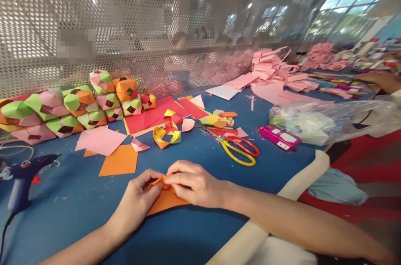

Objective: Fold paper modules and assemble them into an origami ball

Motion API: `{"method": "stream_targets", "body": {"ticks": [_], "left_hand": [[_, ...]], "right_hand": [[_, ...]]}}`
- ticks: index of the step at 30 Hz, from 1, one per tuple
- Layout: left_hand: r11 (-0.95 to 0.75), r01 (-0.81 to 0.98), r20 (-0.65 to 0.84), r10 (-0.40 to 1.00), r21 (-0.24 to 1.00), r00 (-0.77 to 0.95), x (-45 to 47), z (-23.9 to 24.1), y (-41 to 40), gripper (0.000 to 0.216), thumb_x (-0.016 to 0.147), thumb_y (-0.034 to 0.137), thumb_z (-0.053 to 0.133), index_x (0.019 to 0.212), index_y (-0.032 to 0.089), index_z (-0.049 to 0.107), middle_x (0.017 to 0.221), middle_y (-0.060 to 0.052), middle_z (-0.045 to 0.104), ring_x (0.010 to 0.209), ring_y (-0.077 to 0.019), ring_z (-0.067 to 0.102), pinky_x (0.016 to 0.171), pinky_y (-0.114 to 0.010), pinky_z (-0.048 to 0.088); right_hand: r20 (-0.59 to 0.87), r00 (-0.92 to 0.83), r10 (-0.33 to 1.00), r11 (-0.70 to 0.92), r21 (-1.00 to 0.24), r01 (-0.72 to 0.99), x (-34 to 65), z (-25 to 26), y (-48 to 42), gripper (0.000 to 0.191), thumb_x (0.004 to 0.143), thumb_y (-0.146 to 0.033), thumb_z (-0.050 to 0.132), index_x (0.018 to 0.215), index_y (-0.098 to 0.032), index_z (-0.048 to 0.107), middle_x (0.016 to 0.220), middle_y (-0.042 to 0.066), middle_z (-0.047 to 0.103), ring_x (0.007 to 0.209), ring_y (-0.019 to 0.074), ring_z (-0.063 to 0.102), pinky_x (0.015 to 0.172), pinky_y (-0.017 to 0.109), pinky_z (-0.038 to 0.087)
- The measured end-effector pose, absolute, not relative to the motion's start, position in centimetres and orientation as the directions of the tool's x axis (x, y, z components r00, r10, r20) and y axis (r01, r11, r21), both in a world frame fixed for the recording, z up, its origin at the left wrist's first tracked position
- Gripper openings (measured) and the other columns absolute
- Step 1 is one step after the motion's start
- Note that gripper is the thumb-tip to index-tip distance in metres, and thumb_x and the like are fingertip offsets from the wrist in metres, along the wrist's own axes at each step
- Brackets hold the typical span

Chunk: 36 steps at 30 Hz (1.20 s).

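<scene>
An orange sheet of paper (171, 202) lies near the table's front, its far edge folded over. My left hand (140, 194) pinches the fold from the left, thumb on top. From the right, my right hand (194, 183) closes its fingers on the same fold, close to the left fingertips. Part of the fold is hidden under the fingers. Just beyond the hands sits a partly built ring of folded yellow, orange and green paper (167, 135). To its left are a small folded pink piece (140, 145), a flat orange square (120, 160) and pink squares (102, 140).
A blue glue gun (23, 181) stands at the left. Scissors with yellow handles (239, 158) and red handles (247, 144) lie right of centre, near a purple box (280, 137) and a plastic bag (316, 123). Folded paper balls (83, 100) are stacked against the mesh screen (125, 27).
</scene>
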<state>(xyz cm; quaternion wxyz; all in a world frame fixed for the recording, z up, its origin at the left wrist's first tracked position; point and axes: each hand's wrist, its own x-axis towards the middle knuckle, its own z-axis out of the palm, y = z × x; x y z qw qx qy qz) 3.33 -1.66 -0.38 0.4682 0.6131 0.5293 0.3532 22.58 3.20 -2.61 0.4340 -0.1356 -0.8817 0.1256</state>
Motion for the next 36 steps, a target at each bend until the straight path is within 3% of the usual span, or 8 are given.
{"method": "stream_targets", "body": {"ticks": [5,9,18,27,36], "left_hand": [[-0.087,0.382,0.018,0.983,0.920,0.180,3.43,-0.79,-1.76,0.017,0.086,0.026,0.055,0.091,0.017,0.068,0.092,-0.003,0.070,0.087,-0.0169,0.062,0.082,-0.025,0.047],[-0.106,0.405,0.032,0.982,0.908,0.185,3.52,-0.98,-1.72,0.015,0.085,0.023,0.055,0.090,0.018,0.068,0.094,-0.002,0.069,0.087,-0.0152,0.063,0.084,-0.025,0.047],[-0.106,0.415,0.009,0.973,0.904,0.230,3.48,-0.79,-1.65,0.024,0.077,0.017,0.052,0.097,0.018,0.066,0.097,-0.003,0.068,0.089,-0.0172,0.063,0.084,-0.029,0.050],[-0.115,0.449,0.019,0.977,0.886,0.212,3.48,-0.36,-1.69,0.026,0.084,0.034,0.056,0.101,0.018,0.067,0.101,-0.005,0.069,0.095,-0.0198,0.061,0.088,-0.030,0.047],[-0.188,0.458,0.053,0.956,0.869,0.290,3.32,-0.61,-1.53,0.026,0.089,0.030,0.054,0.106,0.019,0.070,0.105,-0.006,0.069,0.097,-0.0193,0.063,0.089,-0.029,0.047]], "right_hand": [[0.664,-0.560,0.495,0.841,-0.528,0.118,22.85,-2.69,2.71,0.024,0.088,-0.007,0.052,0.107,-0.017,0.062,0.095,0.008,0.066,0.086,0.0146,0.064,0.078,0.028,0.054],[0.567,-0.530,0.631,0.751,-0.618,0.234,22.95,-2.49,2.65,0.013,0.083,-0.010,0.057,0.093,-0.018,0.059,0.084,0.003,0.062,0.074,0.0127,0.059,0.070,0.026,0.052],[0.574,-0.536,0.618,0.763,-0.601,0.236,23.18,-2.64,2.80,0.013,0.083,-0.007,0.054,0.084,-0.020,0.056,0.080,0.002,0.061,0.070,0.0122,0.058,0.067,0.026,0.049],[0.552,-0.532,0.642,0.736,-0.638,0.227,23.38,-2.50,2.97,0.012,0.084,-0.008,0.056,0.082,-0.020,0.056,0.079,0.000,0.060,0.070,0.0117,0.057,0.066,0.025,0.048],[0.525,-0.545,0.654,0.720,-0.652,0.237,23.42,-2.47,3.12,0.013,0.083,-0.007,0.055,0.081,-0.020,0.056,0.079,0.000,0.060,0.070,0.0117,0.056,0.066,0.025,0.047]]}}
